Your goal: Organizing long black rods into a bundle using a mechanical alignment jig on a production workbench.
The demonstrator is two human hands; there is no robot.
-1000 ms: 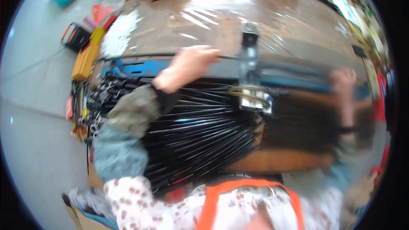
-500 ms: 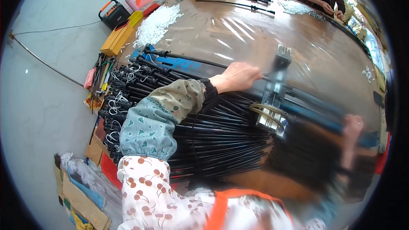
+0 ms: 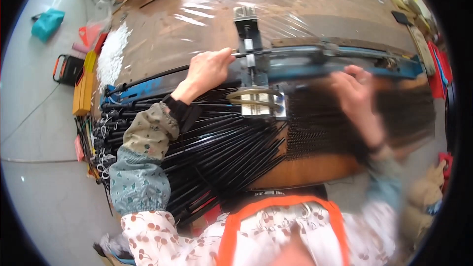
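1. Plastic-covered brown table (image 3: 315,15) fills the upper frame.
2. Black rod pile (image 3: 217,152) fans lower left to centre.
3. My left hand (image 3: 207,69) pinches one thin black rod (image 3: 148,78), running left-right.
4. My right hand (image 3: 355,91), blurred; grip unclear.

We are in a workshop. Under our hands lie heaped black rods (image 3: 217,152) on a plastic-covered bench (image 3: 315,24), with a blue metal jig (image 3: 315,61) just beyond them and tools (image 3: 84,88) on the floor to their left.
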